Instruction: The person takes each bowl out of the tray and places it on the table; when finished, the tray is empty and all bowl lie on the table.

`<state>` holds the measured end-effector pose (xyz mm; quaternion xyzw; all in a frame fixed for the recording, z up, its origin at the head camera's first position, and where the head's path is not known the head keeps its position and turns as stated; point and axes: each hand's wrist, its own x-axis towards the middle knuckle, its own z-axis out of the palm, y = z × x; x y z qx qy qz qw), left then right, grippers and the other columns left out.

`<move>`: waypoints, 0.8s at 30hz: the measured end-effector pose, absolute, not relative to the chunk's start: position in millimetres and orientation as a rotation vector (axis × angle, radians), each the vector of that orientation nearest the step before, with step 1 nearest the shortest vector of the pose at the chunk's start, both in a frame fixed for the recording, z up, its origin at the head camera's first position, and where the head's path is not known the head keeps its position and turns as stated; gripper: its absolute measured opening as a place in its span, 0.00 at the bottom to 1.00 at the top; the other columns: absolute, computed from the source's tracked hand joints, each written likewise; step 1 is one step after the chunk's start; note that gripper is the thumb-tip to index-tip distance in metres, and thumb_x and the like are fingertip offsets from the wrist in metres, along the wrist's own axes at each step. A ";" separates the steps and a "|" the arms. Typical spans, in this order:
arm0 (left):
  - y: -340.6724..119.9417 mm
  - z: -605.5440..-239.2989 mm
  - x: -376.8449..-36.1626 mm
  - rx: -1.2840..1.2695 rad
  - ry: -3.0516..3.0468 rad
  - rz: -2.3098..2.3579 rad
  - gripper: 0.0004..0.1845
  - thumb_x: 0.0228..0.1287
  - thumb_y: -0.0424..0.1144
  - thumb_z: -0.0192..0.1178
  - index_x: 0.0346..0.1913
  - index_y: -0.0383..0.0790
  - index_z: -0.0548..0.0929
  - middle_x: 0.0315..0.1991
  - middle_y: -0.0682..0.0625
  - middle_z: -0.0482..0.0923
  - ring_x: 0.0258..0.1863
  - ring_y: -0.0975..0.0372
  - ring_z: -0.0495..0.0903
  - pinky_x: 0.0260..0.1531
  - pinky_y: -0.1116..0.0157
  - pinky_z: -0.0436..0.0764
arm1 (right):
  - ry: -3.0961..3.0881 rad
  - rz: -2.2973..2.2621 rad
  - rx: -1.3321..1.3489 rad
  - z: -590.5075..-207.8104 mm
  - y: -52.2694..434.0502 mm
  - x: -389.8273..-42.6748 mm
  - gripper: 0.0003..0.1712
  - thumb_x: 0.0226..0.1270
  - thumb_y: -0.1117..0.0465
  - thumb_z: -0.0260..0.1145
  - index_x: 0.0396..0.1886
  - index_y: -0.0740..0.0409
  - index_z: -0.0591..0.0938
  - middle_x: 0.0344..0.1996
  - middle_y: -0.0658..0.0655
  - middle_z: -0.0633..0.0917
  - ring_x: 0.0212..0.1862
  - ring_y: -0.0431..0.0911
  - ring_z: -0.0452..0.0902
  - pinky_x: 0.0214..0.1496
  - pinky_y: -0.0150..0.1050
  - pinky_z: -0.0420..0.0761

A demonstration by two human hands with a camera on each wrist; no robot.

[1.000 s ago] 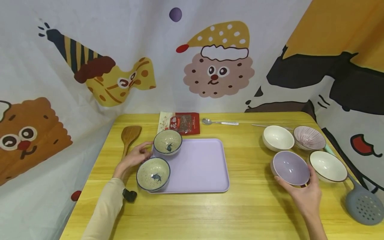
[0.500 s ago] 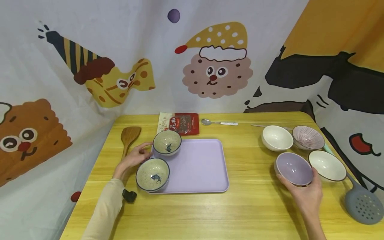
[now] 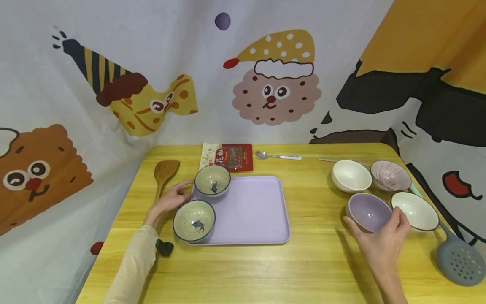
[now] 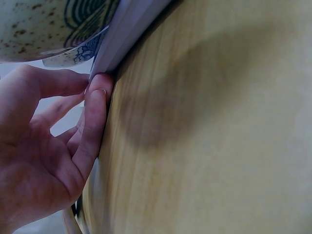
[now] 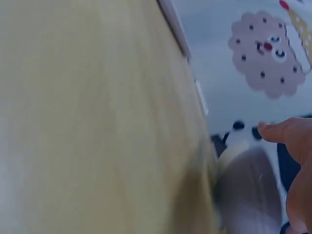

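Note:
In the head view my left hand point(image 3: 172, 199) is at the left edge of the lilac tray point(image 3: 252, 211). The left wrist view shows its thumb and forefinger pinching the tray's rim point(image 4: 114, 46). Two speckled bowls with dark blue rims and a fish motif, a rear bowl point(image 3: 211, 179) and a front bowl point(image 3: 193, 221), sit on the tray's left side. My right hand point(image 3: 381, 242) is spread beside the purple bowl point(image 3: 368, 211), its fingers overlapping the bowl's right edge. From the right wrist, the thumb shows apart from the blurred purple bowl point(image 5: 251, 192).
Around the purple bowl are a white bowl point(image 3: 351, 175), a striped bowl point(image 3: 391, 175) and a dark-rimmed white bowl point(image 3: 414, 211). A grey skimmer point(image 3: 461, 259) lies at right, a wooden spatula point(image 3: 166, 171) at left. Behind the tray are a spice packet point(image 3: 228, 157) and spoon point(image 3: 279, 156).
The purple bowl moved slightly right, then stayed beside the white bowls as my right hand's fingers loosened and drew off it toward me. My left hand kept its place at the tray.

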<state>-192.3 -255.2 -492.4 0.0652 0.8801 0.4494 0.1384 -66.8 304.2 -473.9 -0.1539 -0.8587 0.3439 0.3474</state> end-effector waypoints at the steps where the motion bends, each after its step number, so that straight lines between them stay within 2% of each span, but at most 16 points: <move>1: -255.2 -492.3 -192.2 0.190 2.547 1.298 0.30 0.71 0.36 0.58 0.74 0.37 0.67 0.33 0.43 0.80 0.29 0.60 0.76 0.30 0.66 0.78 | -2.224 0.865 -0.370 -470.7 300.3 -67.4 0.72 0.30 0.61 0.89 0.77 0.69 0.59 0.69 0.77 0.61 0.71 0.69 0.57 0.70 0.69 0.62; 7: -255.9 -492.5 -192.4 0.191 2.547 1.297 0.30 0.71 0.36 0.58 0.74 0.37 0.67 0.32 0.43 0.80 0.28 0.61 0.76 0.29 0.66 0.77 | -2.323 0.911 -0.371 -445.5 278.8 -76.2 0.69 0.39 0.56 0.87 0.80 0.62 0.57 0.76 0.69 0.60 0.75 0.67 0.57 0.70 0.73 0.60; 12: -255.8 -491.6 -192.4 0.190 2.552 1.299 0.30 0.71 0.37 0.58 0.74 0.37 0.67 0.32 0.43 0.80 0.28 0.61 0.75 0.29 0.67 0.76 | -2.403 1.032 -0.305 -423.9 262.7 -86.5 0.66 0.48 0.54 0.84 0.81 0.61 0.54 0.77 0.68 0.58 0.77 0.66 0.54 0.73 0.71 0.56; 19: -256.9 -493.0 -192.9 0.218 2.551 1.316 0.31 0.71 0.35 0.59 0.74 0.35 0.66 0.32 0.42 0.80 0.28 0.61 0.75 0.28 0.67 0.76 | -2.452 1.102 -0.077 -399.6 229.1 -99.8 0.64 0.49 0.56 0.84 0.81 0.60 0.55 0.76 0.69 0.61 0.76 0.66 0.57 0.75 0.66 0.58; 24: -256.6 -493.0 -193.1 0.212 2.549 1.325 0.31 0.70 0.35 0.59 0.74 0.34 0.66 0.31 0.42 0.80 0.27 0.61 0.74 0.27 0.68 0.76 | -2.466 1.137 0.103 -389.8 199.0 -110.2 0.64 0.49 0.56 0.84 0.81 0.58 0.55 0.76 0.67 0.62 0.76 0.64 0.57 0.73 0.66 0.61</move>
